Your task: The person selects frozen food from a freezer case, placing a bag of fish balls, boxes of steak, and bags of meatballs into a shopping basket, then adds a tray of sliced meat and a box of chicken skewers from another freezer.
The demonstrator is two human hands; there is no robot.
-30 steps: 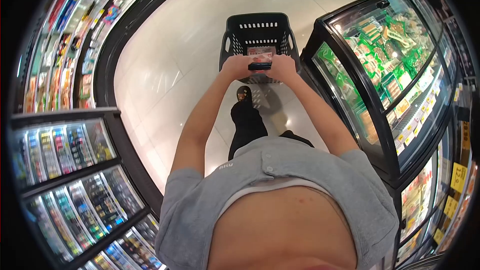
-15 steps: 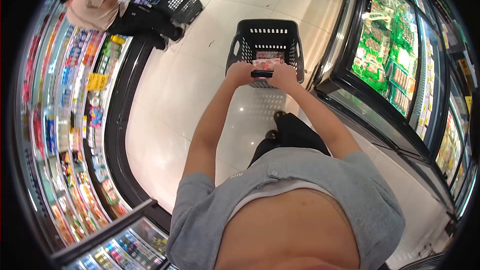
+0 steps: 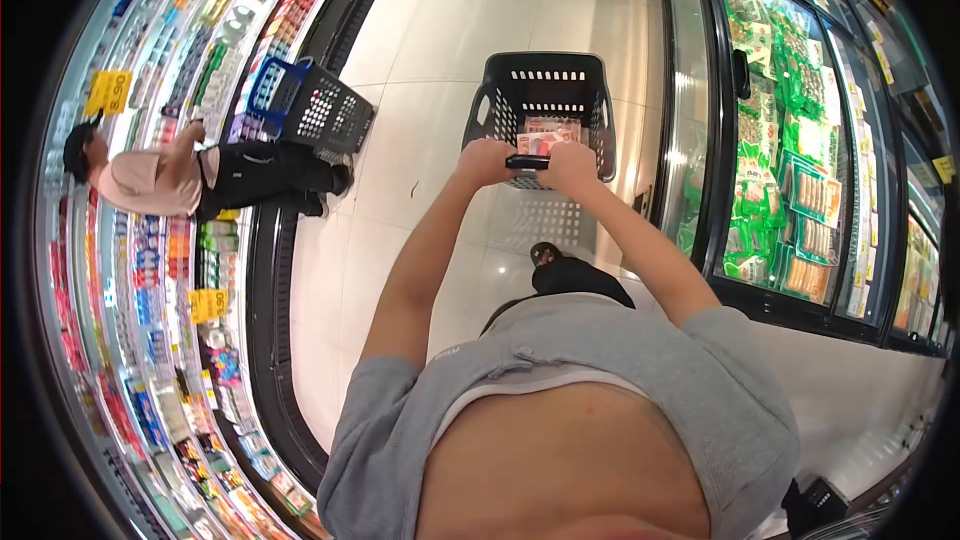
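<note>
A dark shopping basket stands in front of me on the tiled floor, slotted along its sides. Both arms reach forward to its black handle. My left hand is wrapped round the handle's left end, and my right hand grips the right end. Inside the basket, toward my hands, lie a few flat packages in red and white; their contents are too small to tell. The fingers of both hands are partly hidden by their backs.
To the left, a person stands by long stocked shelves with another dark basket. On the right runs a glass-topped freezer holding green bags and trays. Pale floor tiles lie between them.
I have moved forward along the aisle with the basket and turned slightly. The person on the left now appears lower in view, and the freezer looks closer to upright. Both hands keep their hold.
</note>
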